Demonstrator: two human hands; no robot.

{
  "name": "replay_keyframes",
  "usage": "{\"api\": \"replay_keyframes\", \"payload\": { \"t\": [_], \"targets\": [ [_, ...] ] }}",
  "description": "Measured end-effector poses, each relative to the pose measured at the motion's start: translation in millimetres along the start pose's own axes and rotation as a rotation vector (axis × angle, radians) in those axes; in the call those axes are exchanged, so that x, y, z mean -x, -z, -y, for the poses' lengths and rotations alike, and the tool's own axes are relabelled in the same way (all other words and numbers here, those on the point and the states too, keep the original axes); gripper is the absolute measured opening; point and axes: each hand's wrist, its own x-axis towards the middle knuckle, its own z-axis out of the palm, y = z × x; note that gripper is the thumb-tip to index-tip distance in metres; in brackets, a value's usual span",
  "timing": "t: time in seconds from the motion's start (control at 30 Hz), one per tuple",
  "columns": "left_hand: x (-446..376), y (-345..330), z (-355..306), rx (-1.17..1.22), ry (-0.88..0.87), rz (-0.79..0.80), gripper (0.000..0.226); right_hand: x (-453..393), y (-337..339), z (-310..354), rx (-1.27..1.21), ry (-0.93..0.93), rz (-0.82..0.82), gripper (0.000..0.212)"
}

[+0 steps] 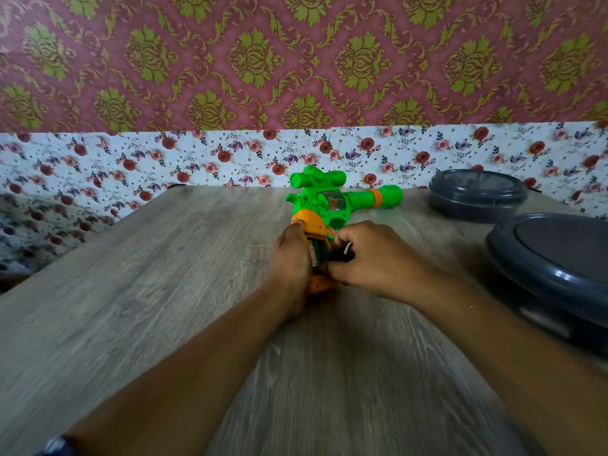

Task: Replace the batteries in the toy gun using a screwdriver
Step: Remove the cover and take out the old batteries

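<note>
Left hand (291, 258) gripped the gun (324, 209) grip on the table (164, 274), steadying it; right hand (371, 258) pinched a dark part at the open battery bay.

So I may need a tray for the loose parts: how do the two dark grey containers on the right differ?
The far container sits near the wall, whole in view, and looks smaller from here. The near container lies closer to the right hand, runs off the picture's right edge, and looks larger, though being nearer may account for that. Both are round, dark grey, seemingly lidded, and rest on the wooden table.
</note>
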Motion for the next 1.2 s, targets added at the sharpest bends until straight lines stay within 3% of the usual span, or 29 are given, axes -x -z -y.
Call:
{"api": "replay_keyframes", "payload": {
  "t": [0.2, 0.33, 0.6, 1.03, 1.1, 1.2],
  "targets": [
    [-1.1, 0.5, 0.7, 0.06, -0.008, 0.038, 0.044, -0.1, 42.3, -11.8, -0.056, -0.087, 0.232, 0.013],
    [0.6, -0.3, 0.2, 0.101, 0.002, 0.054, 0.049, 9.7, 68.9, -41.5, -0.124, -0.209, 0.306, 0.011],
    [4.4, 0.1, -0.1, 0.095, -0.004, 0.068, 0.053, 8.3, 64.2, -72.7, 0.034, -0.335, 0.401, 0.009],
    [3.8, 1.6, 1.8, 0.093, -0.032, 0.106, 0.049, 0.5, 50.0, -76.5, 0.174, -0.303, 0.179, 0.021],
    [2.4, 1.2, 2.6, 0.095, -0.036, 0.103, 0.05, -1.4, 50.7, -74.0, 0.193, -0.289, 0.076, 0.017],
    [0.2, 1.4, 3.3, 0.072, -0.048, 0.084, 0.051, -5.1, 52.2, -67.5, 0.152, -0.195, -0.241, 0.017]
  ]
}}
